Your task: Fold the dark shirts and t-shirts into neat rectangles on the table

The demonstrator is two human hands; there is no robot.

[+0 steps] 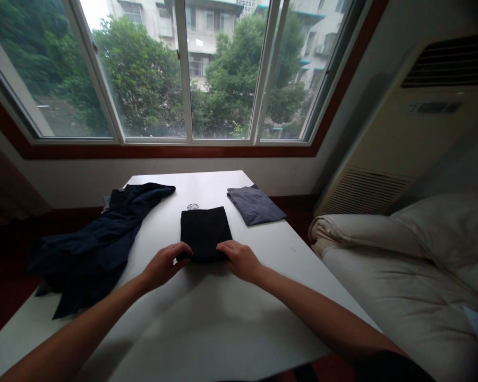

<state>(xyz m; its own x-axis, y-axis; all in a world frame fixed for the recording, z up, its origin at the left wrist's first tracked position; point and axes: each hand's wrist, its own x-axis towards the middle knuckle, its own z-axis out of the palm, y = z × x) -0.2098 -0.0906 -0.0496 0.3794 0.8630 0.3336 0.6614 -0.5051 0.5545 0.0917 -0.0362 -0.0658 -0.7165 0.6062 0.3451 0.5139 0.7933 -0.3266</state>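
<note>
A black folded garment (205, 231) lies as a compact rectangle on the white table (207, 329), straight in front of me. My left hand (170, 262) pinches its near left corner, thumb on top. At the near right corner my right hand (239, 259) grips the same cloth, with the fingertips partly hidden beneath it. The near edge looks slightly raised between the hands. Just past the far edge sits a small, thin dark loop (193, 206), too small to name.
Dark navy clothing (99, 244) lies crumpled over the table's left edge. A folded grey garment (255, 205) rests at the far right. Beige padded seating (382, 265) stands right of the table, an air conditioner (406, 132) behind it. A window (191, 79) is ahead.
</note>
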